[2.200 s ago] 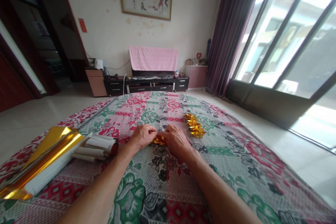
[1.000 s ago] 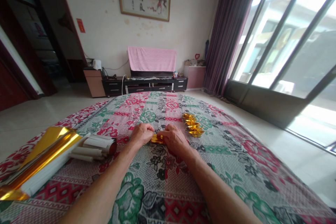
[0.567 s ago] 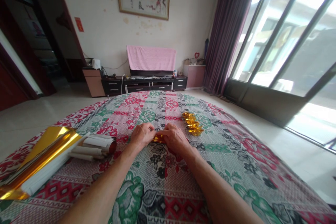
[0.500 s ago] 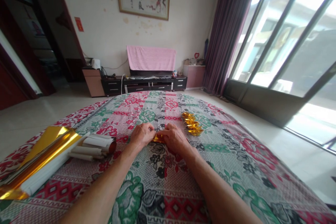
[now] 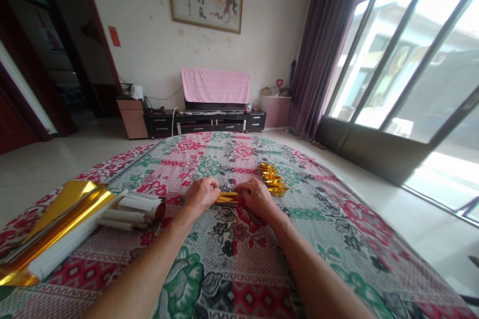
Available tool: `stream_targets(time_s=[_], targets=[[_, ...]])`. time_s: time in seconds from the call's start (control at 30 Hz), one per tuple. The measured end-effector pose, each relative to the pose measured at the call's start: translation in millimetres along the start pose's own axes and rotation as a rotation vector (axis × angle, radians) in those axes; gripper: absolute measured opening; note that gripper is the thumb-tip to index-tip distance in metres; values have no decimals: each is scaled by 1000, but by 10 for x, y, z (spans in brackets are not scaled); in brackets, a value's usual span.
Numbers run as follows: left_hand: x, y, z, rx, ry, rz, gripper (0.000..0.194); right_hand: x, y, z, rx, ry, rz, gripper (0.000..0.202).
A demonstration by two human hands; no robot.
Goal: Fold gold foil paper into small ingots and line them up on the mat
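A narrow folded strip of gold foil paper (image 5: 227,198) lies level between my hands, just over the flowered tablecloth (image 5: 220,269). My left hand (image 5: 202,193) pinches its left end with closed fingers. At the opposite end, the fingers of my right hand (image 5: 256,196) are closed on the strip too. The fingertips hide both ends of the foil. Beyond my right hand stands a row of several folded gold foil pieces (image 5: 274,179) with pointed tips.
On the table's left lie gold foil sheets (image 5: 71,214), partly rolled, beside several white paper rolls (image 5: 130,209). Past the table's far edge are a low black cabinet (image 5: 209,124), a pink cloth (image 5: 216,84) over a screen, and a purple curtain (image 5: 314,50).
My right hand has shifted slightly right, away from my left, so more of the gold strip shows between them. The row of folded pieces and the rolls stay put.
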State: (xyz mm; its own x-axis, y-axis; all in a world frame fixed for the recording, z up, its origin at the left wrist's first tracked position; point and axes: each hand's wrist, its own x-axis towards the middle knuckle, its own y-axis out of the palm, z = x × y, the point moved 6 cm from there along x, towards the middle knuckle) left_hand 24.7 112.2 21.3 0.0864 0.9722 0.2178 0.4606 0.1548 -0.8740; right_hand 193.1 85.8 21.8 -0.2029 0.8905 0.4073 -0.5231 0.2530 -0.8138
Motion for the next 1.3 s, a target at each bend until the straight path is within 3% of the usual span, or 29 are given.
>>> stream_targets(time_s=[0.13,0.3,0.57,0.77,0.87,1.0,1.3], targets=[[-7,1,-9,0,7,11,20,-38,-22,196,9,-135,-52,34],[9,11,3,8,9,6,20,-96,22,397,-37,-275,67,26],[4,-13,-1,-18,21,12,19,-114,-4,305,-36,-217,-33,25],[-5,-26,-7,-22,9,14,18,-115,-83,137,-8,-36,-182,23],[-18,-23,-15,-28,23,15,19,-130,-152,200,85,-113,-237,23],[-35,-23,-23,-5,26,-5,20,-145,-143,313,190,-245,-164,28],[-40,-15,-33,17,35,-26,20,-163,-53,342,122,-267,-39,19]])
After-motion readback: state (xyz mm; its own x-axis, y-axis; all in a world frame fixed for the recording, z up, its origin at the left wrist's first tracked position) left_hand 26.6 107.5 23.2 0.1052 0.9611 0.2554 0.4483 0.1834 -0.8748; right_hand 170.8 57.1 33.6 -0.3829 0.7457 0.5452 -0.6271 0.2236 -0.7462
